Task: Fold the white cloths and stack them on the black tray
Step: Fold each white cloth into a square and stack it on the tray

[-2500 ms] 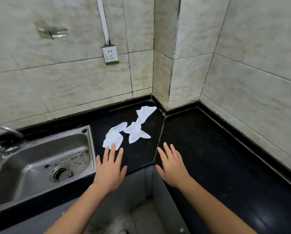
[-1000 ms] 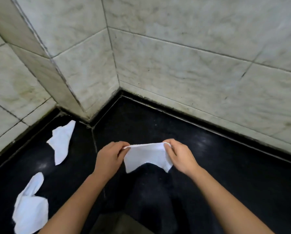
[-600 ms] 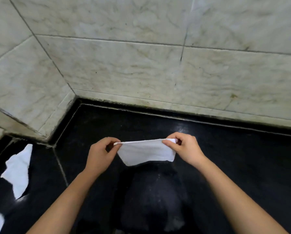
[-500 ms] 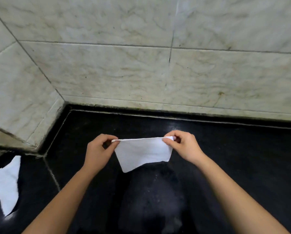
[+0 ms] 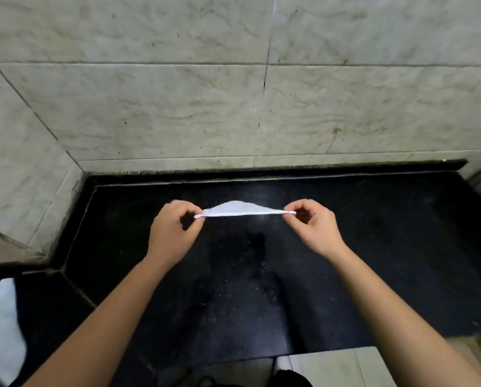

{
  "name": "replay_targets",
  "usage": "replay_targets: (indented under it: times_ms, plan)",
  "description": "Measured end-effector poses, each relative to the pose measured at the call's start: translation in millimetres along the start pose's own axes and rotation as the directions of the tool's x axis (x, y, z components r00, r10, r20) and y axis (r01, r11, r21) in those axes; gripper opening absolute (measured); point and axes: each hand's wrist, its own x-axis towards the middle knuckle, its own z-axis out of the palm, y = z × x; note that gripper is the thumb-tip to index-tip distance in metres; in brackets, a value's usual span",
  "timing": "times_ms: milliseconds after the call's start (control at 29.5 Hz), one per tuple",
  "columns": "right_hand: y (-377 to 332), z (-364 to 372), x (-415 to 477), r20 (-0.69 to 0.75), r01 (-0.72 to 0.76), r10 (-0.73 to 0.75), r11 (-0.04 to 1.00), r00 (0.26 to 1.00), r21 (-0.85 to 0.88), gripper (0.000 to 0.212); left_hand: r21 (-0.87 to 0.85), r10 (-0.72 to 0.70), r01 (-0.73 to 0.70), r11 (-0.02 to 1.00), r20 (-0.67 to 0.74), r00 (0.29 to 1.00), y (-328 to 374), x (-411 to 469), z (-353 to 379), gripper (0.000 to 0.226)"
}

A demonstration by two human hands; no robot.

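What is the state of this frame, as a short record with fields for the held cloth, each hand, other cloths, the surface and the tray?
held cloth: white, stretched taut between both hands, seen nearly edge-on
left hand: pinches its left end
right hand: pinches its right end
other cloth: white, lying on the counter at lower left, partly cut off by the frame
counter: black, glossy, set against a tiled wall
black tray: not in view

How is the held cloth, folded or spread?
Spread taut: white cloth spans left hand to right hand, each pinching an end. Doubled over? Cannot tell.
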Motion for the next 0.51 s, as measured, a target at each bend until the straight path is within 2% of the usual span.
replay_targets:
  times_ms: [102,169,237,305,373,508]
  plan:
    - [42.1,19.9,-39.0,0.107,0.009,0.013,0.979,0.994,-0.201,0.011,0.184,0.098,-0.140,0.973,0.218,0.971,-29.6,-60.3,16.4,0.015]
    - [74.8,36.4,-68.8,0.249,0.044,0.051,0.931,0.967,-0.362,0.011,0.247,0.126,-0.244,0.938,0.413,0.902,-50.5,-106.9,27.7,0.015]
    - [98.5,50.6,-101.3,0.402,0.056,0.156,0.882,0.902,-0.467,0.011,0.267,0.114,-0.302,0.915,0.547,0.829,-63.3,-150.5,35.9,0.016]
    - [112.3,58.5,-131.2,0.491,0.054,0.256,0.845,0.832,-0.532,0.013,0.256,0.090,-0.306,0.917,0.616,0.783,-64.7,-186.7,42.7,0.022]
    - [116.6,59.9,-148.0,0.530,0.080,0.288,0.821,0.798,-0.566,0.016,0.254,0.075,-0.301,0.919,0.639,0.766,-61.8,-207.0,45.1,0.023]
    - [122.2,58.3,-167.9,0.569,0.109,0.310,0.804,0.761,-0.584,0.018,0.263,0.027,-0.246,0.933,0.631,0.776,-65.2,-231.0,42.6,0.019]
